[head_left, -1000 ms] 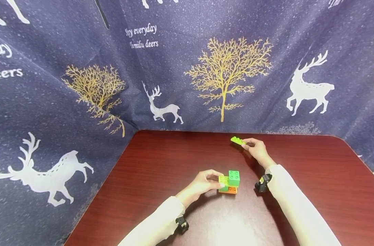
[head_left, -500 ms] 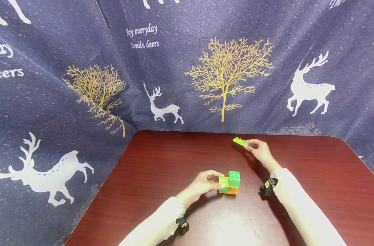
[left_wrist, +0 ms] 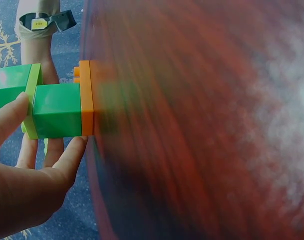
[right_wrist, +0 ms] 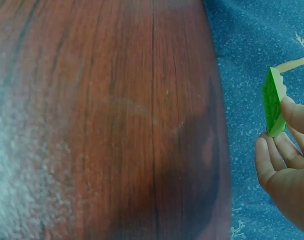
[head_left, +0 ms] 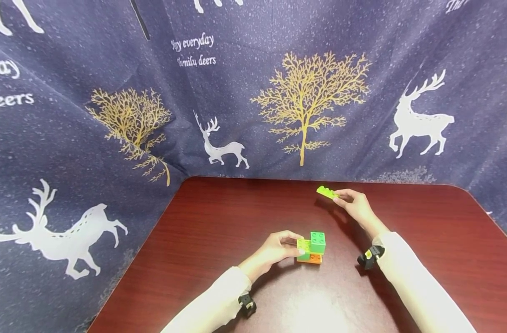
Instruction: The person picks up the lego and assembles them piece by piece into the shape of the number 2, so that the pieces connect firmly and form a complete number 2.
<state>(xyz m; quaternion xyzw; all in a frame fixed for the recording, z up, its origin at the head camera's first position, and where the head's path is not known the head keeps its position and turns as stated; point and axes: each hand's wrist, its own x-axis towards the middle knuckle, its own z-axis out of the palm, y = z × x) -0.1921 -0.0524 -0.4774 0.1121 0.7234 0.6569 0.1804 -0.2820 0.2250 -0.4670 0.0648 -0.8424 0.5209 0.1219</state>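
With thumb and fingers, my left hand [head_left: 275, 249] grips a small stack of toy building bricks. In the left wrist view, an orange flat brick [left_wrist: 87, 100] forms the base, under a green block [left_wrist: 57, 111]. Above them lies a lime flat brick [head_left: 302, 243], overhanging the orange one's studs, with a second green block [head_left: 318, 242] on one end. Farther back, my right hand [head_left: 357, 206] pinches one end of another lime flat brick [head_left: 326, 191], studs up and apart from the stack. Its hollow underside [right_wrist: 270, 102] shows in the right wrist view.
The dark red wooden table [head_left: 232, 208] has a bright glare near its front. A blue cloth [head_left: 237, 92] printed with deer and trees hangs behind and along the left side. Each wrist wears a black camera [head_left: 371, 257].
My right hand has shifted slightly right and toward me with the lime flat brick, and its forearm has swung right. The left hand and the stack have stayed put.
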